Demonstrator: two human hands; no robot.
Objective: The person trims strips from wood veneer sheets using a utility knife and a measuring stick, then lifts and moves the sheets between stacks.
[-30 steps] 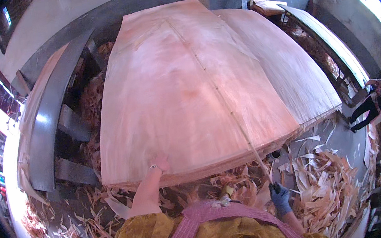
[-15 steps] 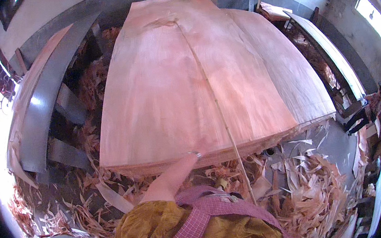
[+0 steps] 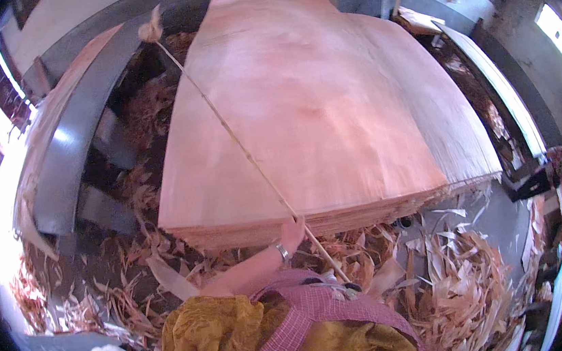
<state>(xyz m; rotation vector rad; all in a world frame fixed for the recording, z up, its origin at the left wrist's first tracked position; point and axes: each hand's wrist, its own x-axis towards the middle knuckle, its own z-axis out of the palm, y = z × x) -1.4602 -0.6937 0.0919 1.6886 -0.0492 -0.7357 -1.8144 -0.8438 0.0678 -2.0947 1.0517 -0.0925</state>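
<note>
My left hand is closed round a long thin bamboo pole at the near edge of a thick stack of reddish wood veneer sheets. From my waist the pole slants up and to the left across the stack. A crumpled pale scrap of veneer hangs on its far tip, beyond the stack's left edge. A metal band circles my left wrist. My right hand does not show; the pole's near end meets my checked apron.
Torn veneer strips lie heaped at the near right, with more along the left floor. A grey metal panel leans at the left. Another person stands at the far right, beside a long pale board.
The pole's far tip has swung left off the stack, carrying the scrap with it. My left hand, earlier blurred over the near edge, now grips the pole.
</note>
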